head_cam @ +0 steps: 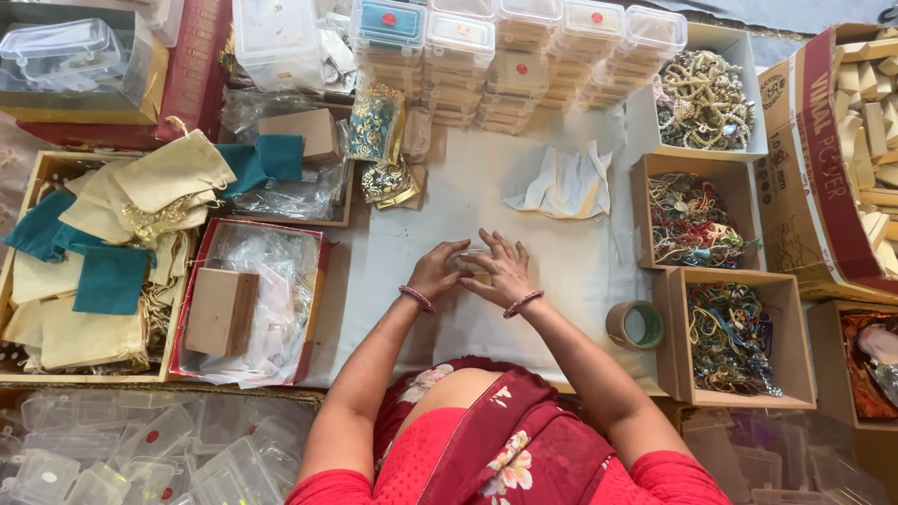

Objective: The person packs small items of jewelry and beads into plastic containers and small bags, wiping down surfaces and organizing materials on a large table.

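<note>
Both hands, left hand [436, 271] and right hand [500, 269], pinch a small clear box [470, 263] lying crosswise on the white cloth [552, 271]. Stacked clear boxes [524, 61] with red round labels stand beyond.

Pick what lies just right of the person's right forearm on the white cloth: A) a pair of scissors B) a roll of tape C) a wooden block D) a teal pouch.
B: a roll of tape lies flat on the white cloth beside the right forearm, next to the boxes of beaded jewellery.
</note>
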